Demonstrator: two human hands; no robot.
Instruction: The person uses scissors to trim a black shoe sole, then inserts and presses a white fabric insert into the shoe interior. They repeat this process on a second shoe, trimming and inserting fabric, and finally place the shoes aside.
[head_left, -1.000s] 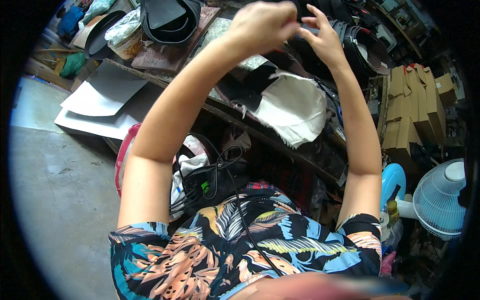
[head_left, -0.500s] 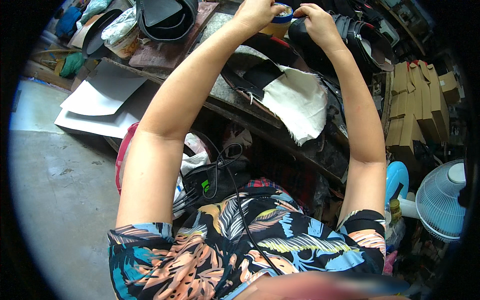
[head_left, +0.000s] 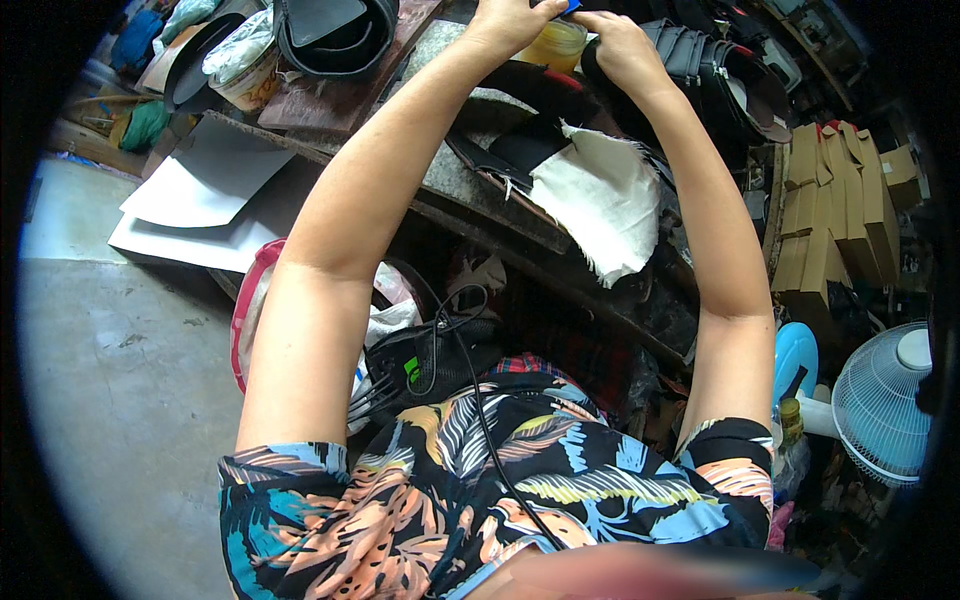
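At the top edge of the head view, my left hand [head_left: 512,25] and my right hand [head_left: 625,48] reach to either side of a yellowish, see-through jar [head_left: 553,46]. A small blue lid [head_left: 572,6] shows above the jar, partly cut off by the picture's edge. My left thumb presses against it, while the other left fingers are mostly out of view. From the other side, my bent right fingers meet the lid. Nearer me, a frayed white cloth piece [head_left: 600,195] hangs over the bench edge, joined to or lying on black material [head_left: 520,155].
A black rolled piece [head_left: 335,40] and a tub [head_left: 245,85] stand on the bench [head_left: 435,165] at left. White sheets [head_left: 205,190] jut from its left side. Cardboard boxes [head_left: 830,200] and a fan [head_left: 885,400] are at right. A black cable [head_left: 475,390] runs along my front.
The blue lid has moved up toward the picture's edge, and more of the yellowish jar shows below it. My right hand has shifted slightly left. The white cloth has shifted a little.
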